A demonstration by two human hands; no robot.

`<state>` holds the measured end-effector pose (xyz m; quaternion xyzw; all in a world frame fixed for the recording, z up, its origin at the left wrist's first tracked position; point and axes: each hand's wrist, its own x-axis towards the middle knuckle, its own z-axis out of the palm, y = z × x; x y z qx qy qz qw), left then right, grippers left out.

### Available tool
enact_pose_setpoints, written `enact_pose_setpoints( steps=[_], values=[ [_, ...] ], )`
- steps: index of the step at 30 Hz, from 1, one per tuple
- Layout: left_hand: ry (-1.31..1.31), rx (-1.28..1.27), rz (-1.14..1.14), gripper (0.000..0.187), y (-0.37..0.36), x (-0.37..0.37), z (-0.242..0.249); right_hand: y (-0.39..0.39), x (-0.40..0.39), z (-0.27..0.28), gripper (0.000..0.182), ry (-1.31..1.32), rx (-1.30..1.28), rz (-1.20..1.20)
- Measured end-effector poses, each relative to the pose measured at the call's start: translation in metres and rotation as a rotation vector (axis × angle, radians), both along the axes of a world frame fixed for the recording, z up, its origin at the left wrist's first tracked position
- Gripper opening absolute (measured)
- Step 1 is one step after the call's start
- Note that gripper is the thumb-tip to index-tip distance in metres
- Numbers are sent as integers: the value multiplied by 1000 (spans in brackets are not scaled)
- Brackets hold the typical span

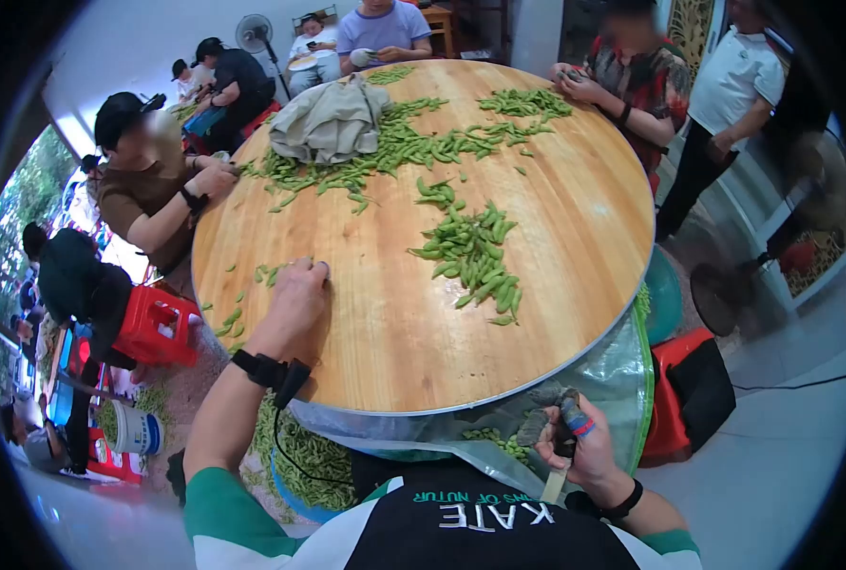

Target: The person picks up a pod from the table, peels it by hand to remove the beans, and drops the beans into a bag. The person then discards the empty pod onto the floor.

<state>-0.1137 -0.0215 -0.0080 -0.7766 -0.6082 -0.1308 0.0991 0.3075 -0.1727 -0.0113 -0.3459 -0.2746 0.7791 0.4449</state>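
Note:
My left hand (294,296) rests on the round wooden table (575,228), fingers curled at a few loose green pods (269,275) near the left edge. Whether it grips a pod is hidden. A black wrist strap with a cable sits on that arm. My right hand (575,442) is below the table's near edge, closed on scissors (558,423) with wrapped handles. It hovers over a clear plastic bag (622,370) with trimmed pods (495,441) inside. A pile of green pods (475,252) lies mid-table.
More pods (394,147) and a grey cloth (330,119) lie at the far side. Several other people sit or stand around the table. Red stools (157,323) (689,394), a white bucket (136,429) and a floor fan (722,294) surround it.

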Motion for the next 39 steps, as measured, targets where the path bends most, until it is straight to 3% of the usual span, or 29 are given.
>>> enact_pose_setpoints(
  steps=[3,6,9,10,12,15,19,21,27,31,33,37,39],
  values=[
    [65,-37,9,12,-2,11,6,-3,0,-4,24,42,-7,9],
    [54,51,-190,16,-19,51,25,-1,0,-4,31,44,-10,-56],
    [-625,-388,-515,22,-53,119,44,4,7,6,37,-34,75,-158],
    [-697,-546,-562,19,-72,148,61,7,10,9,36,-47,125,-176],
    [-766,-556,-884,26,-87,189,57,12,13,17,36,-93,165,-197],
    [-629,-700,-936,27,-92,223,48,12,19,13,35,-115,179,-194],
    [-536,-417,-921,25,-51,232,42,15,28,17,32,-149,222,-229],
    [-416,-165,-613,20,-28,238,37,14,27,17,29,-119,151,-222],
    [-195,-178,-344,14,-5,237,7,14,20,20,35,-229,276,-136],
    [-86,-126,-391,18,-6,219,13,17,18,18,38,-195,229,-127],
    [-166,28,-550,17,-11,212,17,19,12,25,38,-246,238,-70],
    [-311,40,-538,13,-22,211,26,27,3,26,39,-292,251,-31],
    [-1122,-612,-387,12,-40,217,44,29,1,28,38,-230,240,-41]
  ],
)
